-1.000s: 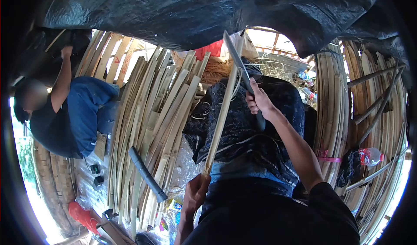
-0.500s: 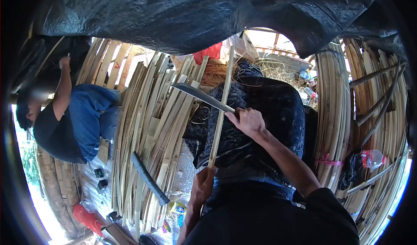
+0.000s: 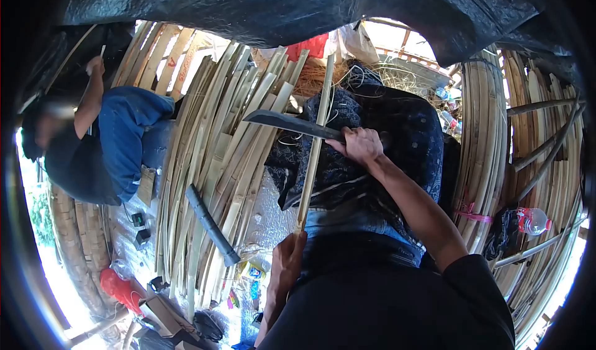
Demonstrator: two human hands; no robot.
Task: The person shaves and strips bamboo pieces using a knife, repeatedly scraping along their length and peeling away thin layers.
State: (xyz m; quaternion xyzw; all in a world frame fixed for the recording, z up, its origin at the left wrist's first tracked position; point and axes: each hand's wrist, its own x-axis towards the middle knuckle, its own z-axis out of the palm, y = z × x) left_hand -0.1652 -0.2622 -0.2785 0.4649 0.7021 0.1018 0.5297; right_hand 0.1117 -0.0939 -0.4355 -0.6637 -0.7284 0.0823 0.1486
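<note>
My left hand (image 3: pixel 287 258) is closed around the lower end of a long, narrow bamboo strip (image 3: pixel 315 145), which runs up and away across my lap. My right hand (image 3: pixel 360 145) grips the handle of a machete (image 3: pixel 285 123). Its dark blade points left and crosses the upper half of the strip, touching or just over it. A dark patterned cloth (image 3: pixel 397 126) lies over my legs beneath both. To the left of the strip is a pile of split bamboo (image 3: pixel 211 139), with a dark sheath-like tube (image 3: pixel 212 226) resting on it.
Another person (image 3: pixel 74 157) sits at the far left, one arm raised. Bundled bamboo (image 3: pixel 481 133) stands at the right, near a plastic bottle (image 3: pixel 532 221). A black tarp (image 3: pixel 279 8) hangs overhead. A red bag (image 3: pixel 121 289) and a cardboard box (image 3: pixel 160 316) lie at the lower left.
The view has tilted, so most things sit higher in it. The machete blade has turned closer to level, and my right hand has shifted slightly along with it. My left hand still holds the strip.
</note>
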